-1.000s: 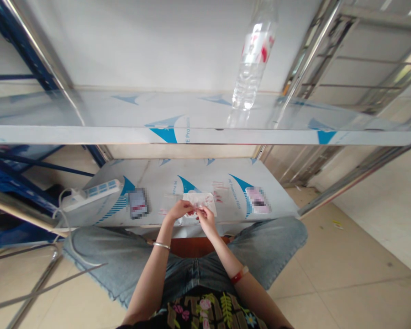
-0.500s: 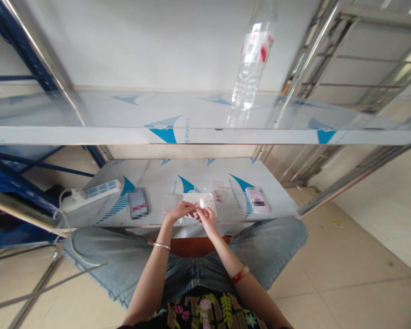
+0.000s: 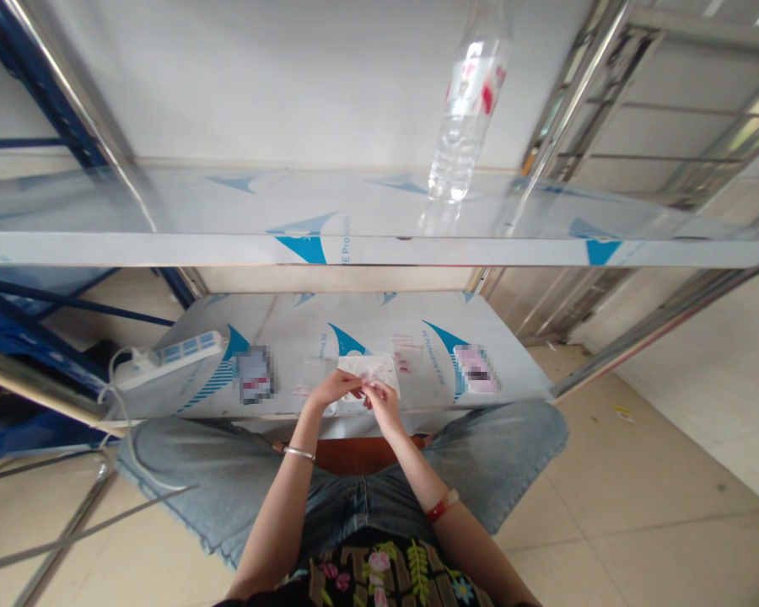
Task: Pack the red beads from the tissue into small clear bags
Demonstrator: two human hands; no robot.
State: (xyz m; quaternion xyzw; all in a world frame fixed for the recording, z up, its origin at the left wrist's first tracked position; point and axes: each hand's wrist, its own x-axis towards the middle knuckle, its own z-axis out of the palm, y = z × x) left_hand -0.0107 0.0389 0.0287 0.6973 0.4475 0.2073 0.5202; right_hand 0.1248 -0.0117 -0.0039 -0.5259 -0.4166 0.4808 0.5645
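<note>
My left hand (image 3: 336,388) and my right hand (image 3: 383,398) meet over the front of the lower shelf, fingertips pinched together. Whatever small thing lies between the fingers is too small and blurred to name. Just beyond the fingertips is a white sheet or pad (image 3: 379,366) with faint marks, partly covered by my fingers. To its right lie small clear packets (image 3: 407,356) with reddish marks. Another clear, thin plastic piece (image 3: 316,369) rests left of the sheet, close to my left hand.
On the lower shelf (image 3: 278,316) are a blurred-out phone-like object (image 3: 254,375) at left, another pinkish one (image 3: 477,369) at right, and a white power strip (image 3: 186,350) with a cable. The upper shelf (image 3: 215,249) overhangs, carrying a clear bottle (image 3: 465,118).
A shiny clear plastic film that stood up beyond my fingertips no longer shows its glare, and the white sheet shows more plainly. Both hands have barely shifted.
</note>
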